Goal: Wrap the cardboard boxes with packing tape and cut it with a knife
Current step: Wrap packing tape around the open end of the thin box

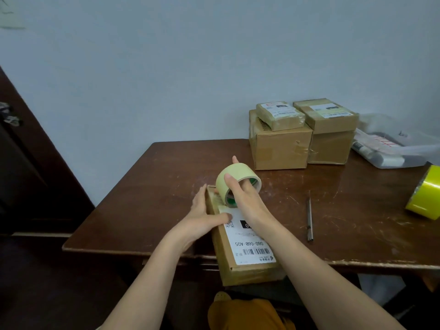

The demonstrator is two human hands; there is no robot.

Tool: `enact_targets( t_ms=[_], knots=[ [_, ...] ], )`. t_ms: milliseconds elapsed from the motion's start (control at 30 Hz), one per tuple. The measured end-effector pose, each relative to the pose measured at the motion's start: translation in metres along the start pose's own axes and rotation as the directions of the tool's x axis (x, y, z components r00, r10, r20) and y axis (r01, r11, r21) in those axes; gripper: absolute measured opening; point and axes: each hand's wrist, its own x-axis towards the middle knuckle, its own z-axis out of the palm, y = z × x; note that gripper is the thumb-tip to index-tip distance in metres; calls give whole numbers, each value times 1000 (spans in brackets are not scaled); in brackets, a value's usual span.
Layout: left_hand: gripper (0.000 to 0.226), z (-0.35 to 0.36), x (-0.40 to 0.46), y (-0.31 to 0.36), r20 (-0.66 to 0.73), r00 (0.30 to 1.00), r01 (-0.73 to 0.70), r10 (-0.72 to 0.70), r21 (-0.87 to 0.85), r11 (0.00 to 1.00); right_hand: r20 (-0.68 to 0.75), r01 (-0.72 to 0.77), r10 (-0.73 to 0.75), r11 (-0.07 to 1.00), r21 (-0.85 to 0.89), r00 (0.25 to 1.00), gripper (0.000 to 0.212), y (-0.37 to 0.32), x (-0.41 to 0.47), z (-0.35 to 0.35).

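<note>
At the near edge of the scuffed wooden table (166,167), long flat brown cardboard box (250,270) with white shipping label, overhanging, left hand (204,217) flat against its side, right hand (245,198) gripping pale tape roll (234,177) upright on top, knife (309,217) lying apart to the right.

You have one view only, from the camera on your head, so no second view overlaps it. It looks forward and down across the scratched dark brown wooden tabletop (309,206) towards the pale blue wall (190,67) behind. It sits close: your forearms enter from the bottom edge and the tabletop's near edge lies low in the wide-angle frame.
</note>
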Motion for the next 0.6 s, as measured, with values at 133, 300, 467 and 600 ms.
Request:
enact_targets(
  t_ms=[133,300,467,600],
  knots=[
    [111,-17,3,-27,61,998,-25,23,30,999,26,-5,12,962,-273,1000,73,2,-10,11],
    [113,-20,4,-41,72,996,-58,54,44,997,-32,94,-104,971,-221,994,86,8,-13,20],
    [120,-20,10,-42,61,997,-53,49,71,996,-291,103,-43,975,195,956,62,9,-10,16],
    [116,-21,11,-46,58,998,-43,37,102,994,-441,187,-17,920,344,898,54,17,-5,2]
  ],
)
